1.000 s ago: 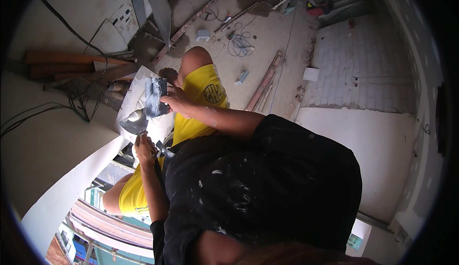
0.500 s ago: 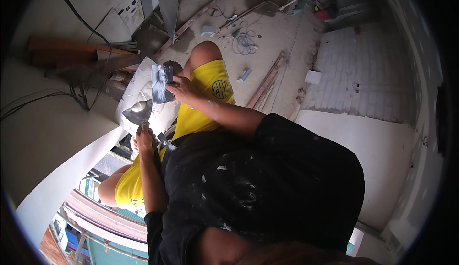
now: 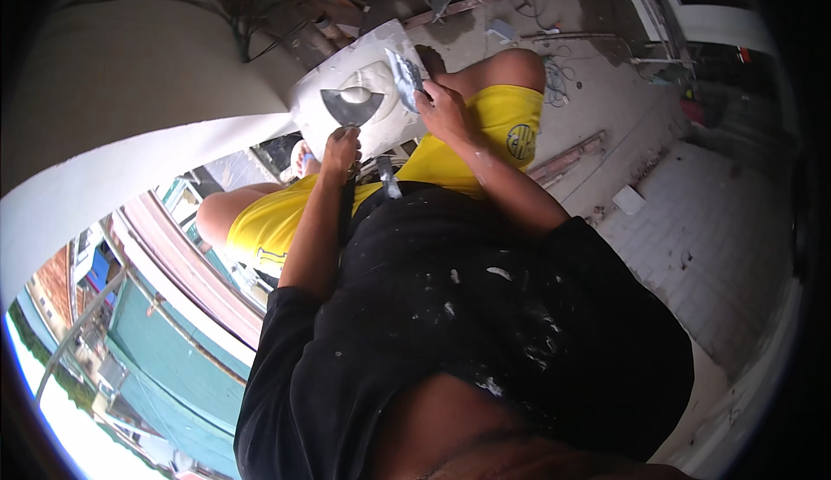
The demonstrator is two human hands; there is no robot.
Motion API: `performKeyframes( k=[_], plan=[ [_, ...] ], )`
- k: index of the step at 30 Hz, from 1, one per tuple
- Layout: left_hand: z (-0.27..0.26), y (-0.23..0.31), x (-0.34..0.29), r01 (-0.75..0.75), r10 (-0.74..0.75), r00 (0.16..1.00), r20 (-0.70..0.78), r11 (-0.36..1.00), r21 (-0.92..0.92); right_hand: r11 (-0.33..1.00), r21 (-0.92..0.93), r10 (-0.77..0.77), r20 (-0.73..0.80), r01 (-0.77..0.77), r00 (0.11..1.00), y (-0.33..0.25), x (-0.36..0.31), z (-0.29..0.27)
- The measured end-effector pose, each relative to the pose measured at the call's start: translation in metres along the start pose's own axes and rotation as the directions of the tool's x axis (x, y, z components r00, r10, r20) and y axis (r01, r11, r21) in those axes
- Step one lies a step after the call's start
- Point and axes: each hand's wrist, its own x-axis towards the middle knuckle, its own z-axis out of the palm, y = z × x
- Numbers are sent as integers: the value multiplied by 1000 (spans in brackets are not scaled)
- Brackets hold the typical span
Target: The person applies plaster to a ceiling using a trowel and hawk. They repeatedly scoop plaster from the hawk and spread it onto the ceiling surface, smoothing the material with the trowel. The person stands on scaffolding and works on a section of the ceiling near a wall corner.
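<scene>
My left hand [image 3: 343, 148] is closed around the handle of a wide putty knife [image 3: 340, 116]. A lump of white putty [image 3: 354, 95] sits on its dark fan-shaped blade. My right hand [image 3: 447, 113] grips a flat rectangular scraper [image 3: 401, 75], its face streaked with white putty. Both tools are over a pale board [image 3: 310, 101], where a mound of white putty [image 3: 377, 77] lies between the two blades. Another smeared blade-like tool [image 3: 389, 179] rests at my waist, against the yellow shorts [image 3: 299, 207].
Beside the board, a white wall ledge [image 3: 173, 147] curves along an opening onto greenish roofing [image 3: 173, 341] and a railing. Dark cables [image 3: 242, 34] hang against the wall. Long reddish bars [image 3: 567, 158], a coiled hose [image 3: 554, 82] and a white block [image 3: 628, 199] lie on the floor.
My view has swung toward the left, showing more of the opening outside. The scraper in my right hand has tilted, its face now at a slant. Both hands keep their tools.
</scene>
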Motion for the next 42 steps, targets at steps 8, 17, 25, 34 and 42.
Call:
performKeyframes(
  k=[8,17,25,34,42],
  plan=[
    [3,-9,2,-52,53,999,-7,997,50,862,-182,-410,300,473,862,-22,-22,21],
    [-2,-27,16,-214,197,976,96,950,226,800,-212,-470,361,562,805,-15,-24,50],
    [1,-27,19,-179,156,983,95,922,343,763,-268,-485,363,588,795,-16,-9,55],
    [0,-10,-6,-254,223,967,121,854,454,819,-291,-325,475,495,818,-25,21,51],
    [-22,-39,0,-558,504,786,358,331,761,862,-235,-353,358,449,864,-10,45,45]
  ],
)
